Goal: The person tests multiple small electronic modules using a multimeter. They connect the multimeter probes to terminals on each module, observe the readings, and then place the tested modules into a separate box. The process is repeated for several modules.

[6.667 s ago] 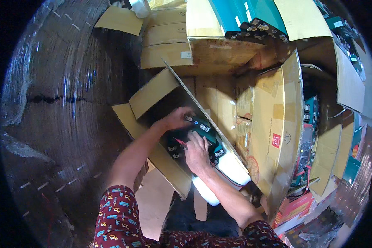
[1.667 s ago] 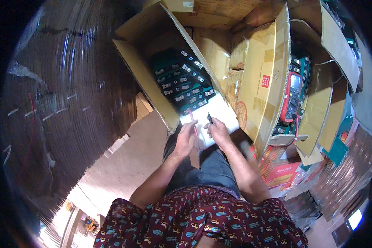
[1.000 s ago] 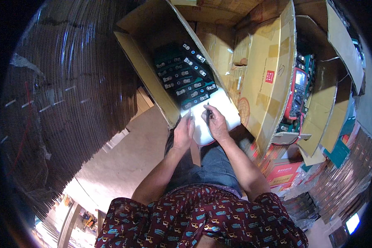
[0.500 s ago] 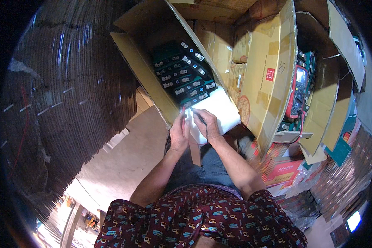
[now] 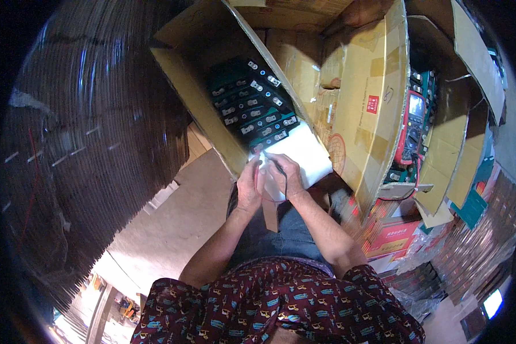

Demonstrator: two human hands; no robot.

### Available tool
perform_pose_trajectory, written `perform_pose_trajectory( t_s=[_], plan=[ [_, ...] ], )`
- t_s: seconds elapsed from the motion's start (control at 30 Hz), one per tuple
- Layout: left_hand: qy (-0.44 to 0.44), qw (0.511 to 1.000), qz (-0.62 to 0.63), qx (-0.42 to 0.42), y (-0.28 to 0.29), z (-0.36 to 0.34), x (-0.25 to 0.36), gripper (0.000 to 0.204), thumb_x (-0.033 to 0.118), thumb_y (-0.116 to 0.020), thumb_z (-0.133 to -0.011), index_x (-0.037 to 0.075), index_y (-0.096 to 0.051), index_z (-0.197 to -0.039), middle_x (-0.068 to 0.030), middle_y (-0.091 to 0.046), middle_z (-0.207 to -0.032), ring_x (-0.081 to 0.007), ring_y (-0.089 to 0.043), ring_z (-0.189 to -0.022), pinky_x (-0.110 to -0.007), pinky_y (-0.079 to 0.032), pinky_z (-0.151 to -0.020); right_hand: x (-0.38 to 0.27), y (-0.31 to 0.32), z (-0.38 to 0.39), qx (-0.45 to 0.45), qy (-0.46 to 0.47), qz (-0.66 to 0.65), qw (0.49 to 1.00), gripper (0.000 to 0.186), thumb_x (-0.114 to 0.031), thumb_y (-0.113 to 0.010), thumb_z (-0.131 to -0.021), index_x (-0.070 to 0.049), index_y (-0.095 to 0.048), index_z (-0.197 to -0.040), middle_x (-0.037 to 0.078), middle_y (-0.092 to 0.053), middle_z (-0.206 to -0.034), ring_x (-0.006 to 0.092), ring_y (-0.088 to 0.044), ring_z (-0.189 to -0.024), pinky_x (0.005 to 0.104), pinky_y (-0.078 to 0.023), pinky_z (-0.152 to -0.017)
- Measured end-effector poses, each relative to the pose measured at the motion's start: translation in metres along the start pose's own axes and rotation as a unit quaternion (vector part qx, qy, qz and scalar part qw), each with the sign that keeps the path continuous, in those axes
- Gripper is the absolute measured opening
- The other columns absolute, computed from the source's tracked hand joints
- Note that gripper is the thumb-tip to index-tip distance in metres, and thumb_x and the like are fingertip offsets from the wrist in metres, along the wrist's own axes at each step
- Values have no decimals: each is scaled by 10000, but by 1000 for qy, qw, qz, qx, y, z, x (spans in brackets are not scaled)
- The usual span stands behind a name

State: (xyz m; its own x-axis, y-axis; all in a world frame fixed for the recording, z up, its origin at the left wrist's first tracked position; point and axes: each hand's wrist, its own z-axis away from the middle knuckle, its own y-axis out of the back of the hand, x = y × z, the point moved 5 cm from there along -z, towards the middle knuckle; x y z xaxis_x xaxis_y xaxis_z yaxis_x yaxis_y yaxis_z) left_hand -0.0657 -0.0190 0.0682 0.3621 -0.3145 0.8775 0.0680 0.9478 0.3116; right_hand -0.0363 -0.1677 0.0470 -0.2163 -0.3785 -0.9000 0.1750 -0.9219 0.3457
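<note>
An open cardboard box [image 5: 203,114] lies just beyond the left hand [image 5: 249,188] and right hand [image 5: 290,175], holding green batteries [image 5: 259,122]. White padding [image 5: 308,157] spreads beneath. A red meter [image 5: 414,117] sits well right of the right hand, which grips a black probe [image 5: 279,167]; the left hand pinches a red probe [image 5: 257,172].
</note>
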Motion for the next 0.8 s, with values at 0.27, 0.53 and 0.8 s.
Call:
perform_pose_trajectory(
  t_s=[0.27,0.53,0.8],
  plan=[
    [-73,994,-37,-73,-8,-39,5,345,154,-618,-996,28,-680,-1311,-209,-687,-1177,-382,-655,-1118,-437,-523,-981,5,1,3,15,13,-6,1000,232,-107,-709,-914,1,-697,-1119,214,-710,-1007,409,-701,-947,439,-568,-826],
    [-133,985,-66,-83,-14,-56,5,368,137,-624,-980,30,-679,-1328,-206,-674,-1131,-391,-635,-1079,-449,-521,-965,13,-3,4,21,-5,-3,1000,183,-117,-698,-931,-11,-701,-1080,234,-708,-999,439,-692,-944,459,-561,-814],
    [-121,985,-82,-93,-11,-61,3,357,130,-628,-980,32,-691,-1317,-204,-678,-1097,-380,-644,-1049,-439,-530,-936,7,-3,2,17,-6,2,1000,180,-97,-681,-915,-9,-694,-1072,237,-705,-1001,444,-687,-944,475,-553,-811]
  ],
)
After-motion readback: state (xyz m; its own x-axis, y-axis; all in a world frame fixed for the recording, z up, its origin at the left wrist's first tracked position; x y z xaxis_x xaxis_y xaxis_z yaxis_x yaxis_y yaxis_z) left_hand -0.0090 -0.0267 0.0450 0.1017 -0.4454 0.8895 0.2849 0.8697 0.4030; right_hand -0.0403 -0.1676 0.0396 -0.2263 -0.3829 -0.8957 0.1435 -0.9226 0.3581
